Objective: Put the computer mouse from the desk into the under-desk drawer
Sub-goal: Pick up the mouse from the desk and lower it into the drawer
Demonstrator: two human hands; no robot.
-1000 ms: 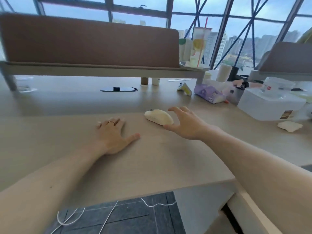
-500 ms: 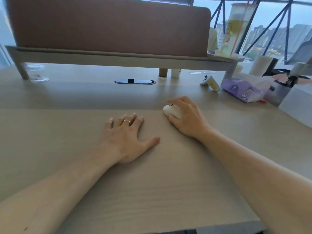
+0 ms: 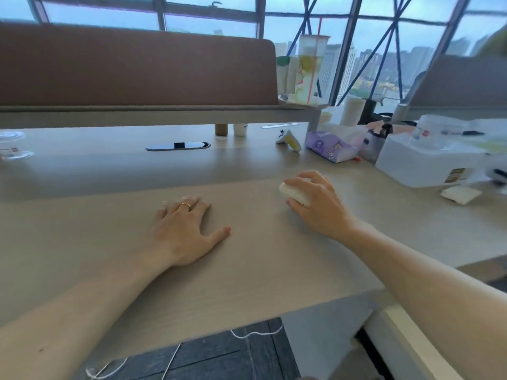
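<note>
- Holding the cream computer mouse (image 3: 295, 193), the right hand (image 3: 315, 204) has its fingers curled over the top and its thumb against the near side, a narrow grip closed around the body.
- Whether the mouse touches the worktop (image 3: 247, 270) or is just raised off it cannot be told; it sits right of centre, well back from the near edge.
- Left hand (image 3: 186, 229) lies flat, palm down, fingers spread, a wide grip holding nothing; a gold ring (image 3: 185, 205) shows on one finger.
- Both hands are apart, with bare worktop between them.
- Behind the mouse lie a purple tissue pack (image 3: 332, 146) and a white box (image 3: 428, 163); a brown partition (image 3: 137, 69) stands at the back.
- Below the near edge, dark floor (image 3: 214, 357) shows with a white cord (image 3: 255, 333) across it.
</note>
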